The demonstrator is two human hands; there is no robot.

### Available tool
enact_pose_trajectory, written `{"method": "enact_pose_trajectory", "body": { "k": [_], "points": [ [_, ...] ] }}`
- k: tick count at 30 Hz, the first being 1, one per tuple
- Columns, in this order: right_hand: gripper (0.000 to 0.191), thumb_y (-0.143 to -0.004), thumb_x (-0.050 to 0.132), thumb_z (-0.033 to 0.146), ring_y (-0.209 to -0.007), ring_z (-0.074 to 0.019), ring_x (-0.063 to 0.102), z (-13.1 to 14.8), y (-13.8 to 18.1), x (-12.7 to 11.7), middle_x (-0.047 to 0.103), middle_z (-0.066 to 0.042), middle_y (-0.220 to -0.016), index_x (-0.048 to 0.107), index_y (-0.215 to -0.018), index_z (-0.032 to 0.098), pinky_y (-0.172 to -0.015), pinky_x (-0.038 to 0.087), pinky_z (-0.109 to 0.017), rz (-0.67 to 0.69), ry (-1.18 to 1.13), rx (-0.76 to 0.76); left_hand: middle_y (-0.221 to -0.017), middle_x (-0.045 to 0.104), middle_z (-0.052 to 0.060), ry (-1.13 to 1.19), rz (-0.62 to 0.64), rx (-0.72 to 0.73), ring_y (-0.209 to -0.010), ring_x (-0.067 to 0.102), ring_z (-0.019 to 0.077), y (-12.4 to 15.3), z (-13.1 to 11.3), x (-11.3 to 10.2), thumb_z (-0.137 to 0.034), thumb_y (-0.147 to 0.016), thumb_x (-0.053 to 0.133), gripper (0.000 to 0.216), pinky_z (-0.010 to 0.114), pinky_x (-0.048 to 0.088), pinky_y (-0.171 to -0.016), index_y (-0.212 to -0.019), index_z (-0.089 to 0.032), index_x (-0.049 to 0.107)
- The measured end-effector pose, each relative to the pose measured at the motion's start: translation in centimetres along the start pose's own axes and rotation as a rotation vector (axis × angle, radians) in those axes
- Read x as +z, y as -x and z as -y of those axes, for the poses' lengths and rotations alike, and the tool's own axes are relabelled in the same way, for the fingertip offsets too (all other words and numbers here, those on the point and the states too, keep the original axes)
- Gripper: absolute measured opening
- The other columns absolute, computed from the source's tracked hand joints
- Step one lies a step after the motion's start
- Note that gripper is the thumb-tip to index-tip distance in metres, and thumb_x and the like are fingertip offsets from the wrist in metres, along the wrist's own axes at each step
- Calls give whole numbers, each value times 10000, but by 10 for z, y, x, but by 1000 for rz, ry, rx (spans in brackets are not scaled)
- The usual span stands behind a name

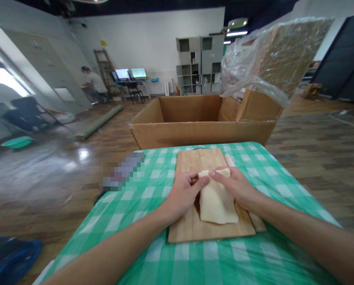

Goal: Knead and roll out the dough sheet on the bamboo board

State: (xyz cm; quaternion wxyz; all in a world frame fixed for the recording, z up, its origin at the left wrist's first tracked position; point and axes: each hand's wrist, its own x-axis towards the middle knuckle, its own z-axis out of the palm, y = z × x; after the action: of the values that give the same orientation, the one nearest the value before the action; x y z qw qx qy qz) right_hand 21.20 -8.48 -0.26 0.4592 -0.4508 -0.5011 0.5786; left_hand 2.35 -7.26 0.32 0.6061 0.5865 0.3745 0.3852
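Observation:
A pale, flattened sheet of dough (217, 204) hangs from both my hands over a wooden cutting board (191, 158), its lower edge close to or on the wood. My left hand (187, 190) pinches its upper left corner between thumb and fingers. At the upper right, my right hand (235, 184) grips the edge with the thumb on top and the fingers behind. To the right of the board lies a rolling pin (257, 222), partly covered by my right hand and wrist. A metal handle shows at the board's far end.
A green and white checked cloth (129, 237) covers the table. A blurred-out flat object (124, 171) lies near its left edge. Beyond stands a large open cardboard box (195, 132) with plastic-wrapped packaging (290, 55). One person (94, 81) sits at the back left.

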Motion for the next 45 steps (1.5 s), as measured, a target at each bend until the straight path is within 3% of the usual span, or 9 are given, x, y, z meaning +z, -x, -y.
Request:
{"method": "enact_pose_trajectory", "body": {
  "k": [3, 6, 10, 13, 17, 20, 25, 31, 45],
  "points": [
    [460, -811, 777, 638, -625, -190, 653, -1, 2, 1, 738, -68, -761, 696, -815, 185, -540, 500, -293, -57, 26, -10, -822, 756, 51, -8, 4, -32, -692, 668, 188, 3, -2, 1, -511, -864, 755, 329, 283, 498, -630, -878, -183, 742],
    [464, -809, 771, 646, -607, -188, 646, -2, 2, 2, 729, -48, -739, 679, -802, 191, -531, 510, -296, -95, -21, -36, -716, 720, 30, 52, 16, -87, -577, 613, 148, 2, 0, -2, -515, -855, 769, 342, 256, 456, -555, -870, -175, 736],
    [429, -873, 715, 618, -696, -214, 698, -1, -1, 1, 762, -67, -801, 703, -847, 191, -619, 551, -315, -13, -115, 17, -867, 770, 71, 192, 79, -107, -733, 698, 192, -3, 6, -7, -466, -854, 792, 322, 299, 540, -690, -972, -169, 754],
    [368, -885, 708, 554, -734, -227, 718, 3, -2, -1, 772, -88, -830, 701, -856, 188, -608, 548, -309, 12, -220, 106, -1023, 785, 99, 285, 39, -77, -899, 730, 238, -5, 5, -7, -405, -859, 793, 293, 342, 565, -825, -1029, -169, 760],
    [202, -816, 776, 365, -793, -227, 740, 9, 2, -2, 789, -78, -898, 730, -911, 193, -680, 575, -312, 88, -269, 118, -1094, 781, 109, 326, -1, -65, -1030, 722, 282, -3, 0, -4, -355, -857, 790, 277, 372, 572, -890, -1061, -169, 765],
    [229, -773, 798, 301, -847, -229, 752, 10, 5, -3, 798, -66, -952, 751, -972, 199, -773, 587, -328, 143, -244, 109, -1096, 780, 112, 323, -3, -67, -1076, 711, 301, -2, -1, -4, -339, -866, 779, 281, 380, 580, -896, -1088, -168, 767],
    [254, -769, 813, 314, -891, -236, 752, 7, 7, -6, 800, -58, -1012, 766, -993, 205, -880, 584, -373, 194, -135, 86, -1098, 777, 115, 334, 10, -80, -1075, 715, 303, -1, -1, -4, -343, -885, 763, 283, 379, 589, -885, -1108, -169, 764],
    [198, -793, 800, 309, -856, -235, 744, 10, 8, -7, 802, -62, -960, 787, -951, 190, -803, 583, -347, 251, 26, 117, -1108, 775, 109, 332, 40, -115, -1040, 724, 277, 2, -3, -5, -390, -895, 770, 308, 355, 590, -864, -1109, -169, 751],
    [146, -770, 744, 233, -817, -225, 738, 10, 9, -7, 794, -35, -906, 789, -909, 226, -795, 573, -341, 260, -32, 100, -1053, 777, 106, 332, 65, -91, -940, 728, 232, 0, 2, -9, -369, -935, 739, 273, 333, 559, -858, -1090, -144, 748]
  ]
}}
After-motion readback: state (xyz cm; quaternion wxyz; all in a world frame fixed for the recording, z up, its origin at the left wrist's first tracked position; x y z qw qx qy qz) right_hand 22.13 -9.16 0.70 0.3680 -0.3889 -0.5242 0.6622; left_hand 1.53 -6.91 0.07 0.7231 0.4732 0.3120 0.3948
